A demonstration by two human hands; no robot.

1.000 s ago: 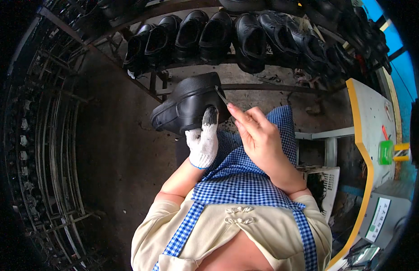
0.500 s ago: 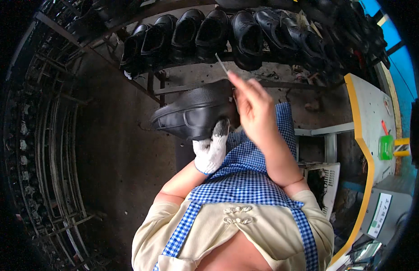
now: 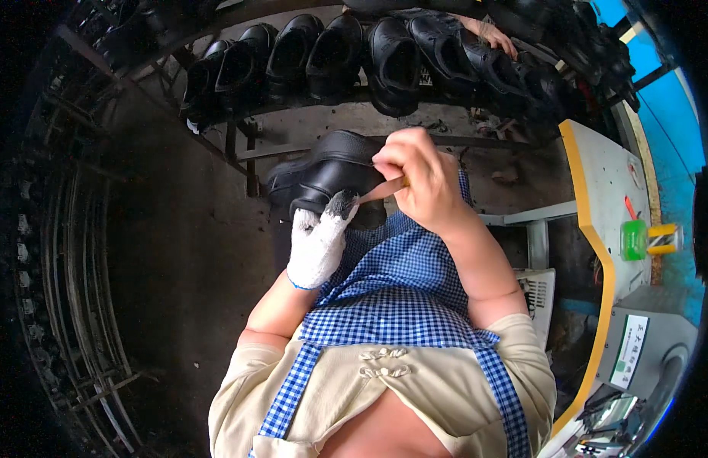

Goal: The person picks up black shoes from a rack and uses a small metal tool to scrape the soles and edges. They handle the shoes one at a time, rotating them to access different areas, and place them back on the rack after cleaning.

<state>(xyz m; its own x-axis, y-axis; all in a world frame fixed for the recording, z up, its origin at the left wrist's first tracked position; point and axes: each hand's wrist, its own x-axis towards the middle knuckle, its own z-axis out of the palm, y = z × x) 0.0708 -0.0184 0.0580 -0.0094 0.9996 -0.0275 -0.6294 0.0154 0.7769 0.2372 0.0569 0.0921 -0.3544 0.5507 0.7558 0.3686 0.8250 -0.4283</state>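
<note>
My left hand, in a white knitted glove with a blackened fingertip, grips a black leather shoe in front of my apron. The shoe is tilted, and its toe points left. Bare and curled closed, my right hand is at the shoe's right end. It holds a thin flat blade, whose tip points left and reaches my gloved fingertip at the shoe's side. Whether the blade touches the leather I cannot tell.
Several black shoes stand on a rack ahead. Another person's hand is behind them. On the right are a yellow-edged white table, a green container and a grey machine. Metal racks line the left.
My right hand has turned the blade from pointing up and away to pointing left at the shoe. My left hand has moved left and tilted the shoe. Another person's hand now shows behind the rack.
</note>
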